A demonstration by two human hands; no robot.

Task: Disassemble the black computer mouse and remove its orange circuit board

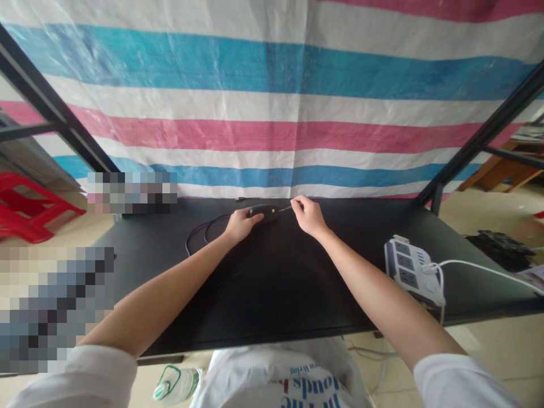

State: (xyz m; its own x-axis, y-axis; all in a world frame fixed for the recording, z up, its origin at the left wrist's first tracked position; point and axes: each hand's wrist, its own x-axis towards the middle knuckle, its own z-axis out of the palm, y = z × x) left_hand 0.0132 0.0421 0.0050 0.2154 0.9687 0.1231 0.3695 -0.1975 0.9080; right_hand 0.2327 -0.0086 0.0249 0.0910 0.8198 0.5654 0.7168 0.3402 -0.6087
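Observation:
A dark, rounded handheld device (264, 212) with a small light round spot lies near the back middle of the black table. My left hand (241, 224) is closed on its left end, thumb along the near side. My right hand (309, 215), just to the right, pinches a thin dark tool (287, 208) whose narrow metal-looking tip points left at the device's right end. Whether the tip touches the device is too small to tell. A black cable (196, 229) loops on the table left of my left hand.
A white and grey power strip (410, 271) with a white cord sits at the right of the black table (263, 294). Black metal posts flank a striped sheet (293, 136) behind. Pixelated areas cover the left side. A red stool (34, 209) stands beyond, left.

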